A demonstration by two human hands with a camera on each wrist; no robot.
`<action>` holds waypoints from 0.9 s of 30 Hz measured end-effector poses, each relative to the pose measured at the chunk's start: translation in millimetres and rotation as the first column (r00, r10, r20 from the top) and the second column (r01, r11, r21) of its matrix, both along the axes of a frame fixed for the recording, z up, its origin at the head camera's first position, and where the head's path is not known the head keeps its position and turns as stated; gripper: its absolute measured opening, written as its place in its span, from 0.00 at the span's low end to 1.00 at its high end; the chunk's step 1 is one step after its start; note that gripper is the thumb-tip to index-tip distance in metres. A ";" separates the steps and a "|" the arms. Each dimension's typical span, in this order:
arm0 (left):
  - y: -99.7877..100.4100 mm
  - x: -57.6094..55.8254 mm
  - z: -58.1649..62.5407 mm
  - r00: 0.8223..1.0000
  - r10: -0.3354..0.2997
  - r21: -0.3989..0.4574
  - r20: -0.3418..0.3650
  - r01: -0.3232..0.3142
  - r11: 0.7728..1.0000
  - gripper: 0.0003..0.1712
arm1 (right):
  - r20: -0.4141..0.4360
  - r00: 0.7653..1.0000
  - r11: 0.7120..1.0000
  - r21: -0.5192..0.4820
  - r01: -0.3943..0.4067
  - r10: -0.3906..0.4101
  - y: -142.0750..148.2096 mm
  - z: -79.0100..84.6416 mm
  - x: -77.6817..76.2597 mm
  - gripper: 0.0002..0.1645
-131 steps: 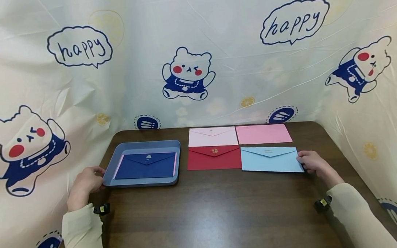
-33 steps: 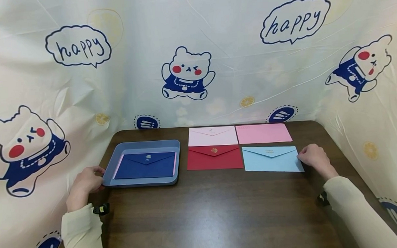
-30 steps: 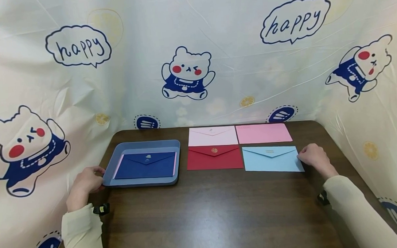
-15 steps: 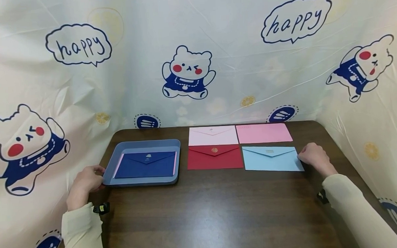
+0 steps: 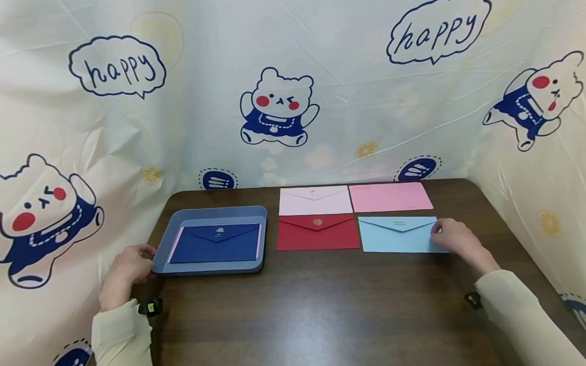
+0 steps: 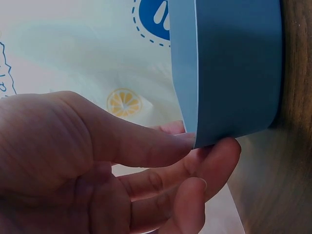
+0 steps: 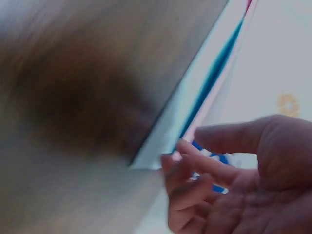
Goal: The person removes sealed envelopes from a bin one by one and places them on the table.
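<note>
At the left, my left hand (image 5: 129, 267) grips the near-left corner of a blue-grey tray (image 5: 216, 213). In the left wrist view its thumb presses one side of the tray wall (image 6: 234, 68), with fingers curled around the other. A dark blue envelope (image 5: 213, 252) lies in the tray over a pink one, of which only edges show. My right hand (image 5: 457, 236) is over the right end of a light blue envelope (image 5: 397, 239) lying on the table. The blurred right wrist view shows thumb and loosely bent fingers apart, near the envelope's corner (image 7: 165, 117).
A red envelope (image 5: 316, 240) lies left of the light blue one. Behind them are a pale pink envelope (image 5: 298, 205) and a pink envelope (image 5: 390, 198), edges nearly meeting. The brown table (image 5: 307, 312) ends at a printed cloth backdrop (image 5: 339, 122).
The light blue envelope, earlier pinched by my right hand, was set down slightly further right and let go. Just now that hand shifted left over its end. Left hand and tray stayed still.
</note>
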State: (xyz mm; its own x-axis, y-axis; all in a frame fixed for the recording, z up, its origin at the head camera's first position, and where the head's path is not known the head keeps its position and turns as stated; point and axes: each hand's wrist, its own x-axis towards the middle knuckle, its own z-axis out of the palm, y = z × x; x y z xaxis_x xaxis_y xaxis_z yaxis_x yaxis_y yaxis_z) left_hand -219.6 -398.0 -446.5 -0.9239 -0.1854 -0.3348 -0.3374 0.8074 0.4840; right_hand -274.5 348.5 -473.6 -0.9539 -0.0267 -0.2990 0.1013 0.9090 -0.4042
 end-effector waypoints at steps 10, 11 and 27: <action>0.8 -0.8 1.2 1.000 0.003 0.005 0.003 -0.003 1.000 0.25 | 0.013 0.998 0.994 0.088 -0.070 0.069 -40.7 0.2 31.8 0.29; 0.5 -0.6 1.1 1.000 0.002 0.005 0.003 -0.002 1.000 0.25 | 0.016 0.997 0.993 0.091 -0.071 0.070 -42.9 0.2 34.7 0.29; 2.9 0.5 2.4 1.000 0.007 0.006 0.008 -0.007 1.000 0.25 | 0.011 0.995 0.991 0.097 -0.096 0.096 -62.8 1.7 59.2 0.33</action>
State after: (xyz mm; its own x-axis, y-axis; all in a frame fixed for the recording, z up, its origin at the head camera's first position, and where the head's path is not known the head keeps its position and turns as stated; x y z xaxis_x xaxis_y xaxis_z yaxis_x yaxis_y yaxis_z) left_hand -219.1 -395.1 -444.1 -0.9199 -0.1896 -0.3433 -0.3468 0.8022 0.4861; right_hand -215.3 285.7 -471.9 -0.9464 -0.0885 -0.3106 0.0140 0.9495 -0.3134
